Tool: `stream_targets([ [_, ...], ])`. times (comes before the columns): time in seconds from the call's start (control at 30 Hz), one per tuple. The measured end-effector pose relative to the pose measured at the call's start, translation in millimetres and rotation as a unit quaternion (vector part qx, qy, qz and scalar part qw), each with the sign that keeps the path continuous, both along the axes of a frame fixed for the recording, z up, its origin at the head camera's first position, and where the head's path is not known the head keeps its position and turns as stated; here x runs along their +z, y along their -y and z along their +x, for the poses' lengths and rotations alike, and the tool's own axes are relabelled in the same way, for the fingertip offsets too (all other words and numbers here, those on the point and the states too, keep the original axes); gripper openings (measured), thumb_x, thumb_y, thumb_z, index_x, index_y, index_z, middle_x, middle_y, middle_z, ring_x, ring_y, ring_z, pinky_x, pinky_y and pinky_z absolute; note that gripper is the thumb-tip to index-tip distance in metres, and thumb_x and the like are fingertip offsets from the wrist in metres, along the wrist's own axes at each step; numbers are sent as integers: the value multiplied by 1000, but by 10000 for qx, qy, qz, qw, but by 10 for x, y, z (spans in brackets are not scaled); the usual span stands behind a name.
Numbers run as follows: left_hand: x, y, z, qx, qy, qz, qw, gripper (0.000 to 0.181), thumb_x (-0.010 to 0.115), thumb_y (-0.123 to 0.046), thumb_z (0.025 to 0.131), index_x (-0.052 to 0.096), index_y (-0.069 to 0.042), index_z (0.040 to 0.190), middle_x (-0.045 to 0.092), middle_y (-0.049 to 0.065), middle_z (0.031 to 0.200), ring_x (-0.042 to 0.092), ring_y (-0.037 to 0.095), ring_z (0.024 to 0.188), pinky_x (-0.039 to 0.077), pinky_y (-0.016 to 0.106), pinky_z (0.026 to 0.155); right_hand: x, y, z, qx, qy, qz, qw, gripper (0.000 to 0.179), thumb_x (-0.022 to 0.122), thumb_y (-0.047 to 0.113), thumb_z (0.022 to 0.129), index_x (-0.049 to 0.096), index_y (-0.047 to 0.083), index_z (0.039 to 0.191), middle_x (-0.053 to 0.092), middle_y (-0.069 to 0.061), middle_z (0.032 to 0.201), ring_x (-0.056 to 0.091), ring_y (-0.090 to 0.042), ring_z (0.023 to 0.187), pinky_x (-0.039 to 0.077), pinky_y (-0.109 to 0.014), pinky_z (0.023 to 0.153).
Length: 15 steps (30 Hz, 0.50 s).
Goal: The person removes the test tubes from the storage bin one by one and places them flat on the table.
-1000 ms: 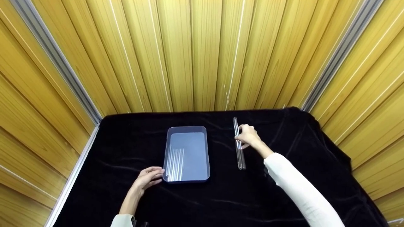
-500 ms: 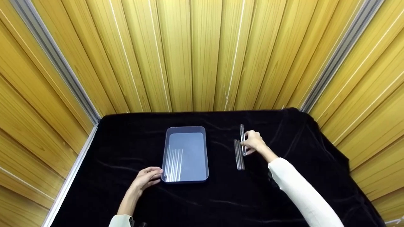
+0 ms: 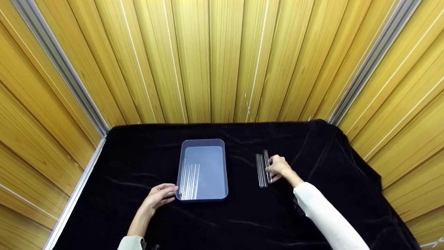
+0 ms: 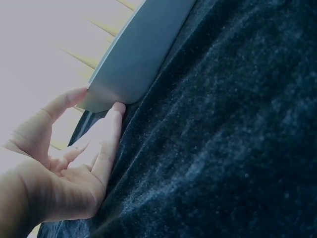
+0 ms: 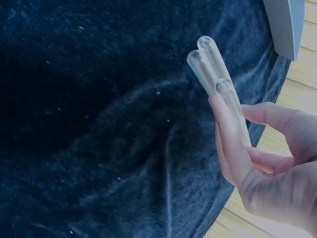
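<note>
My right hand (image 3: 278, 166) pinches a clear glass test tube (image 5: 237, 111) between thumb and fingers. Two more test tubes (image 3: 262, 171) lie side by side on the black cloth, just left of the held one; their rounded ends (image 5: 197, 62) show beyond it in the right wrist view. A blue-grey rectangular tray (image 3: 208, 156) sits left of them, with several clear tubes (image 3: 190, 180) lined up in its near left part. My left hand (image 3: 160, 197) touches the tray's near left corner, thumb tip at the rim and a fairly straight finger at the base, as the left wrist view shows.
Black velvety cloth (image 3: 242, 222) covers the table, with folds toward the right. Yellow wood-patterned walls (image 3: 222, 62) stand behind and at both sides, with grey metal strips in the corners. A dark object lies partly hidden near the left sleeve.
My right hand has lowered one test tube toward me, from above the others to beside their right side. My left hand keeps its place at the tray corner.
</note>
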State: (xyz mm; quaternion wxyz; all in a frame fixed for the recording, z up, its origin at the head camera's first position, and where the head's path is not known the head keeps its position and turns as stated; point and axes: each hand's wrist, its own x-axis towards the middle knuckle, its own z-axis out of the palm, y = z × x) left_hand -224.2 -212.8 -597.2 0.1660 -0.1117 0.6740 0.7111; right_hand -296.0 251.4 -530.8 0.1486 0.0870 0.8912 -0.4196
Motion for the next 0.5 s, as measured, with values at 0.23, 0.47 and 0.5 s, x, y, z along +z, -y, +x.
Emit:
stream_targets([
  [0.23, -4, 4, 8, -11, -5, 56, 10000, 46, 73, -16, 93, 56, 9, 128, 74, 1, 102, 71, 12, 95, 62, 27, 85, -114, 8, 18, 94, 57, 182, 9998, 43, 63, -9, 82, 57, -14, 124, 66, -22, 81, 72, -29, 62, 64, -41, 55],
  [0.47, 8, 5, 3, 58, 9, 76, 10000, 45, 73, -15, 93, 57, 9, 128, 76, 3, 103, 72, 11, 94, 62, 27, 83, -154, 6, 25, 36, 115, 315, 9994, 45, 63, -9, 81, 58, -13, 126, 67, -23, 85, 72, -26, 63, 64, -41, 56],
  [0.5, 12, 5, 5, 67, 10, 75, 9999, 46, 73, -15, 93, 57, 9, 128, 76, 3, 103, 72, 11, 94, 62, 27, 84, -156, 9, 25, 46, 108, 328, 9994, 44, 62, -9, 82, 58, -13, 126, 67, -23, 85, 72, -26, 63, 64, -41, 57],
])
